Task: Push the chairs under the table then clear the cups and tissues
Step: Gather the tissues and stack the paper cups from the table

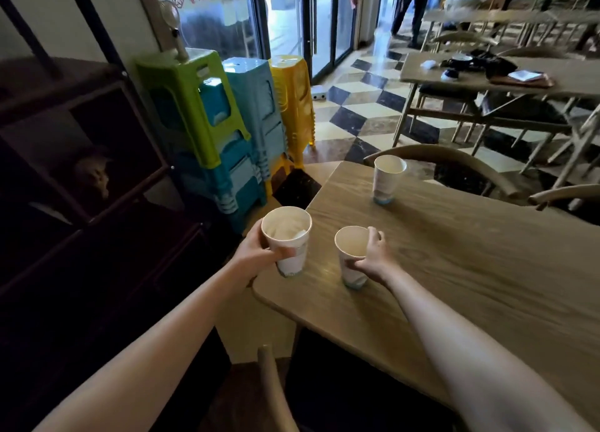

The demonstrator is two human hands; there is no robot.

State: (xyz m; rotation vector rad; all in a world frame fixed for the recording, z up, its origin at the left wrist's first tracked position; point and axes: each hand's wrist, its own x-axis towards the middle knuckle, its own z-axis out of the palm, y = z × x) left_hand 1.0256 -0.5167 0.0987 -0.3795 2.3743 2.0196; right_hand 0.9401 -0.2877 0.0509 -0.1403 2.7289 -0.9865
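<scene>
My left hand grips a white paper cup with white tissue inside, held at the wooden table's near-left corner. My right hand wraps around a second paper cup that stands on the table; it looks empty. A third paper cup stands alone farther back near the table's far edge. A wooden chair is tucked in at the far side, another chair's backrest shows at the right, and a chair back rises just below me.
Stacked plastic stools in green, blue and yellow stand left of the table by glass doors. A dark shelf unit fills the left. Another table with clutter and chairs stands back right, where a person stands.
</scene>
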